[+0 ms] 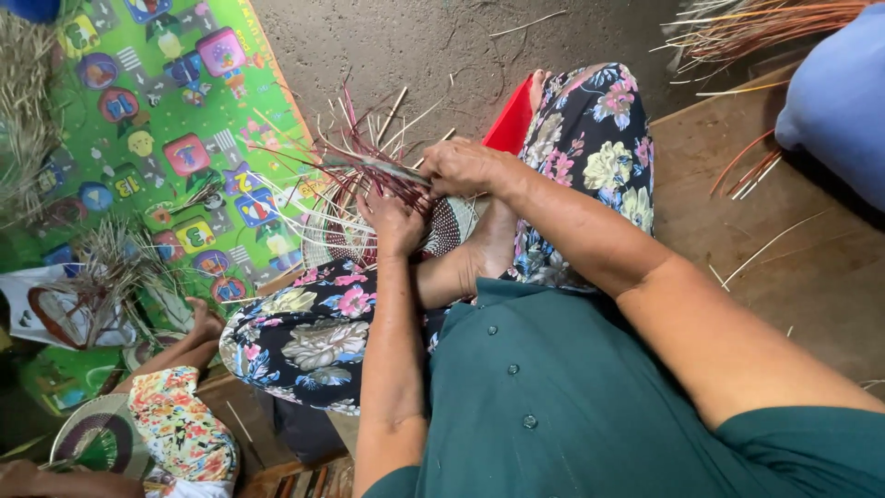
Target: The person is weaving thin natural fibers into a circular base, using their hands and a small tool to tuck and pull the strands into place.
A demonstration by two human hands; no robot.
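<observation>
A half-woven round basket piece point(442, 232) in dark red and pale strips rests on my lap between my knees. Loose red and white strips point(346, 152) stick up from its far edge. My left hand point(395, 221) presses down on the weave and holds it. My right hand point(464, 166) grips a thin knife-like blade point(383, 169) that points left across the standing strips. My bare foot lies just under the piece.
A green patterned play mat point(175, 101) covers the floor at left. Another person's leg in floral cloth point(175, 420) and woven discs point(97, 433) lie at lower left. Bundles of cane point(756, 23) sit top right beside a blue cushion point(839, 97). A red stool edge point(512, 120) shows behind my knee.
</observation>
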